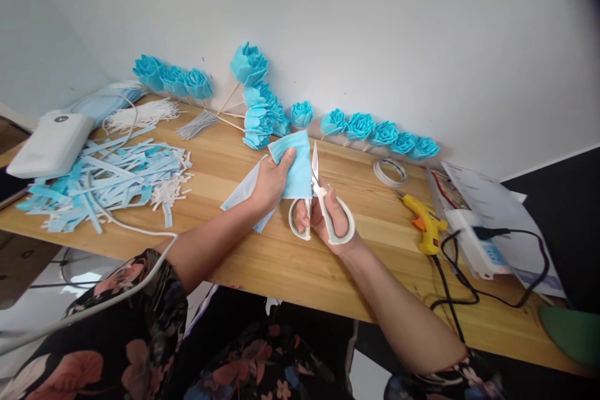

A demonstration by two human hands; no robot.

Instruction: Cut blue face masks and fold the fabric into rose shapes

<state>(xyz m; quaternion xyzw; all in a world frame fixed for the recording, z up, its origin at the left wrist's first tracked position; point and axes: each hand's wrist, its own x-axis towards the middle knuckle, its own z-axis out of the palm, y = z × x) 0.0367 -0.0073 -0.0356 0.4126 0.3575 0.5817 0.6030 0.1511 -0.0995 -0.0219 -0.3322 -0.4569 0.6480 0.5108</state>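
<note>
A light blue fabric piece (298, 165) is pinched in my left hand (274, 180), thumb on top, above the middle of the wooden table. My right hand (330, 215) has its fingers through the white handles of the scissors (315, 165). The scissors point away from me, their blades slightly apart at the right edge of the fabric. Under my left hand, more pale blue fabric (244, 190) lies on the table.
Blue flowers (259, 115) on sticks line the wall. Cut strips (117, 169) and a white power bank (54, 142) are at left. A tape roll (390, 172), yellow glue gun (427, 225), power strip (478, 247) and black cables are at right. A white cable crosses my left arm.
</note>
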